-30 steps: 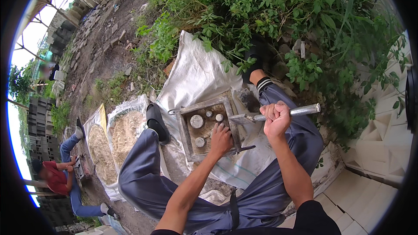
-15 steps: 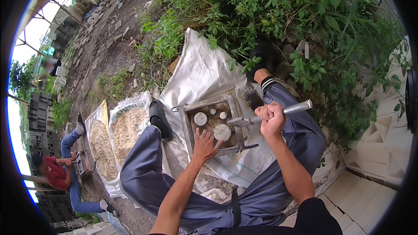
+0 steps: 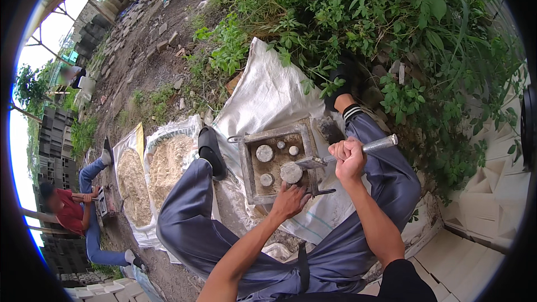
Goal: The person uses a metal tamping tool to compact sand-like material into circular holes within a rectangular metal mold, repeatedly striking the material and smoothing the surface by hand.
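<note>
A square wooden frame [image 3: 249, 172] lies on a white woven sack. Dark sandy fill surrounds several round grey pieces of differing sizes inside it, the largest round piece [image 3: 291, 172] near its right side. My left hand [image 3: 289, 200] is at the frame's near edge, fingers spread and fingertips close by the largest piece; whether they touch it I cannot tell. In my right hand [image 3: 347, 158], closed in a fist, is a flat-bladed metal tool [image 3: 380, 144] with a thick silvery handle. Its blade is over the frame's right side, next to the largest piece.
Two sacks of pale sand [image 3: 170, 159] lie left of my dark shoe [image 3: 211, 152]. Further left a person in a red shirt [image 3: 70, 211] sits with a similar frame. Leafy plants [image 3: 358, 16] border the far side; pale blocks [image 3: 475, 190] are stacked at right.
My left hand has moved right and nearer me, uncovering another round piece in the frame. The tool blade now sits beside the largest piece. The whole view has shifted slightly.
</note>
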The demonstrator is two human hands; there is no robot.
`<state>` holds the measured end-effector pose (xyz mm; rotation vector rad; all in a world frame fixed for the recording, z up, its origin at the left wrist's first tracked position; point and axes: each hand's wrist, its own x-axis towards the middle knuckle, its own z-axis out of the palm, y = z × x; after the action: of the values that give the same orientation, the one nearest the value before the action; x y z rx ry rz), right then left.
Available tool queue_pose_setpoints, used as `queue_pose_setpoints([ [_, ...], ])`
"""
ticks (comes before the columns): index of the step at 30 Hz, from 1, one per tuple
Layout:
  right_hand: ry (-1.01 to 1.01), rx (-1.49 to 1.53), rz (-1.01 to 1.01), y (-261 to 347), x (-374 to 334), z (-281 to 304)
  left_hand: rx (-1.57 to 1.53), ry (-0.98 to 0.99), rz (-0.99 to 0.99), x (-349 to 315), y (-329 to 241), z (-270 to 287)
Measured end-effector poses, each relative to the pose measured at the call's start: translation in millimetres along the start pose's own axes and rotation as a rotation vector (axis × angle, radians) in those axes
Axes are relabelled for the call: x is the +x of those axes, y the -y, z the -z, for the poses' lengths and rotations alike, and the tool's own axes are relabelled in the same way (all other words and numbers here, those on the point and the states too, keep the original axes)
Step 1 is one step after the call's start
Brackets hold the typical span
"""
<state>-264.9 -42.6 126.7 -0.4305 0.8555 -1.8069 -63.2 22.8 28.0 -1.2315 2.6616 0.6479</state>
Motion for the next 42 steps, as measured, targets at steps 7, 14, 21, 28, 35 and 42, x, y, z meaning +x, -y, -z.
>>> queue_pose_setpoints([
  [7,0.006,0.073,-0.003,-13.6,0.1,-11.5,0.007,-0.009,0.109,-17.3,18.9,8.6],
  [14,0.072,0.016,-0.049,-37.3,-18.4,-29.5,0.03,0.033,0.307,-55.2,66.9,7.6],
  [21,0.308,-0.151,-0.026,-54.5,-31.9,-32.4,0.16,-0.125,0.348,-70.5,54.1,-0.8],
  [28,0.407,-0.194,-0.102,-48.4,-39.3,-29.7,0.262,0.187,0.455,-54.6,59.5,10.8],
  [35,0.451,-0.34,-0.022,-52.2,-31.4,-25.1,0.531,0.26,0.353,-45.4,87.2,12.8],
  [42,0.266,-0.281,0.001,-42.2,-19.9,-14.2,0.603,-0.053,0.323,-33.1,109.3,10.9],
])
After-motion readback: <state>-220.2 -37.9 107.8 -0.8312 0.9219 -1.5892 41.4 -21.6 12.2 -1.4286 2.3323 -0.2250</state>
